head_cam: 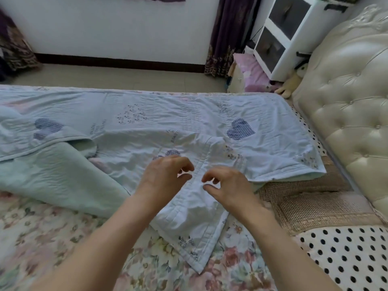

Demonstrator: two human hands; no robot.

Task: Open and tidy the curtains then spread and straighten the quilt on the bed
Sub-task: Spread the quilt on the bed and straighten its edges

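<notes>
A pale blue quilt (159, 120) with heart patches lies rumpled across the bed, part of it folded back at the left to show its green underside. One corner points toward me over the floral sheet (42, 223). My left hand (165, 175) and my right hand (226, 185) hover side by side just above a fold of the quilt, fingers loosely curled, holding nothing. Dark purple curtains hang at the far wall, one at the right (228, 34) and one at the left edge (12, 45).
A cream tufted headboard (346, 101) stands at the right. A polka-dot pillow (348, 255) and a woven mat (310, 202) lie near it. Beyond the bed are a white drawer unit (287, 34), a pink cushion (252, 74) and a plush toy (291, 85) on the floor.
</notes>
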